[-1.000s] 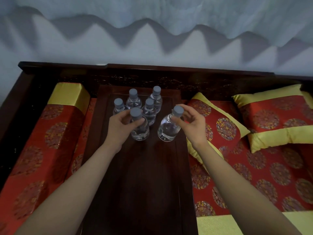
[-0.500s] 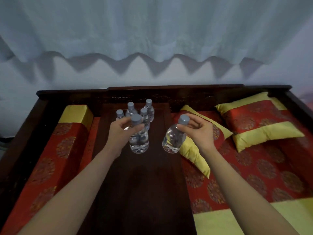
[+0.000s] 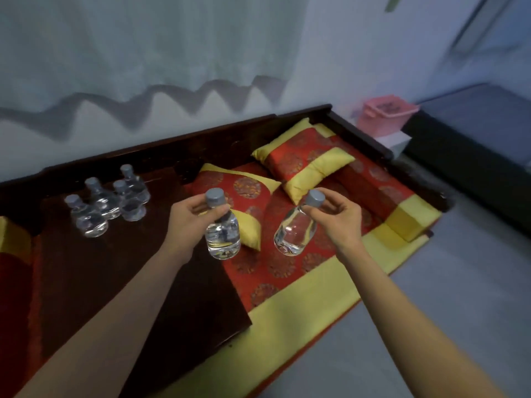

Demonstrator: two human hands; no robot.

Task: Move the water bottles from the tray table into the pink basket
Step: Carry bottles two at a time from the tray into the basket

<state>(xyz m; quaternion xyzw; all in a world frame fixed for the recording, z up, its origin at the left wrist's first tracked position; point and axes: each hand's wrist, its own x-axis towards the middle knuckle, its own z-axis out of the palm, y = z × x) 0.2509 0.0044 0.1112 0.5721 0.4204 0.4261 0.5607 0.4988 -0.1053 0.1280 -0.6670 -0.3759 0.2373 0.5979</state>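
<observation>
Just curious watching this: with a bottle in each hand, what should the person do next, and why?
Probably carry both toward the pink basket at the far right. The left hand and right hand each hold a bottle by the neck, already off the tray table.

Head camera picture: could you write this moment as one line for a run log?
left hand: holds bottle by neck | right hand: holds bottle by cap | tray table: four bottles left | pink basket: far right, not reached

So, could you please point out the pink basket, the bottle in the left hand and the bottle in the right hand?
pink basket (image 3: 379, 119): head view, on its front wall.
left-hand bottle (image 3: 222, 237): head view, on its clear body.
right-hand bottle (image 3: 294, 232): head view, on its clear body.
</observation>
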